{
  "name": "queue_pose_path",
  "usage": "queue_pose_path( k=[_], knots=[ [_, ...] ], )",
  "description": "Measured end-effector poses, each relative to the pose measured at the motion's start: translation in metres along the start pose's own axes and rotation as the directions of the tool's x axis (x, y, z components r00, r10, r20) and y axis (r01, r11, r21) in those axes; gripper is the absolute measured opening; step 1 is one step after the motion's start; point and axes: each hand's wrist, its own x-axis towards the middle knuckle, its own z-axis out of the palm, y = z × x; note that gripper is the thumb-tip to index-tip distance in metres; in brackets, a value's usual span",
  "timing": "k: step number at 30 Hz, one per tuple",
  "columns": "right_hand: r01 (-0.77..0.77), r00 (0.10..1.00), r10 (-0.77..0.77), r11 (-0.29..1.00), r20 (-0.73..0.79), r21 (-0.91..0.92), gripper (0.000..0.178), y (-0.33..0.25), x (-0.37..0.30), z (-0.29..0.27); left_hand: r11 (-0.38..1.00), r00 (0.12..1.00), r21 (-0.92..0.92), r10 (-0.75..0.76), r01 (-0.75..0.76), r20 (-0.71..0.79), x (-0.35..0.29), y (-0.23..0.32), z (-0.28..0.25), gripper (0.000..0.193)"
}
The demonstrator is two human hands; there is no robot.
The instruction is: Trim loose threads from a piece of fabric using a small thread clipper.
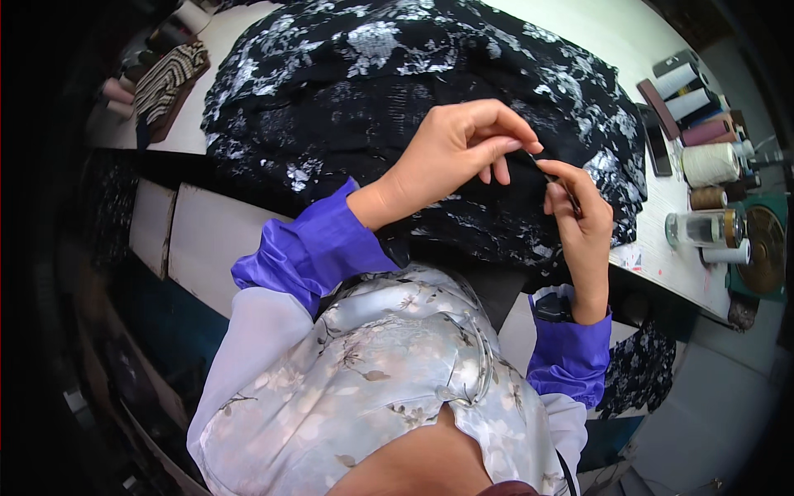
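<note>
A large heap of black fabric with silvery-white floral print (372,50) covers the table before me. Above its middle, my left hand (463,149) is bent with thumb and forefinger drawn together; whatever is between them is too small to make out. Close on its right, my right hand (583,215) is closed around a thin dark tool (573,198), mostly hidden by the fingers. The narrow tip of the tool points up toward my left fingertips. Its exact kind cannot be told.
On the right of the white tabletop (674,269) stand several thread spools (711,165), a glass jar (699,230) and a flat dark phone-like object (656,145). A green round-faced device (762,248) is behind the jar. Striped cloth (168,81) lies far left.
</note>
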Motion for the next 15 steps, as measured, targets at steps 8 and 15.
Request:
queue_pose_path(
  k=[8, 15],
  knots=[
    [0.002, 1.0, -0.002, 1.0, 0.002, -0.018, 0.024, 0.001, 0.002, -0.004, 0.998, 0.999, 0.045, 0.04, -0.04, 0.006, 0.009, 0.02, -0.016, 0.017],
    [-0.003, 1.0, 0.003, 1.0, -0.011, -0.01, 0.025, 0.004, 0.001, -0.003, 0.944, 0.944, 0.029, 0.33, -0.329, -0.03, 0.026, 0.106, -0.038, 0.018]
  ],
)
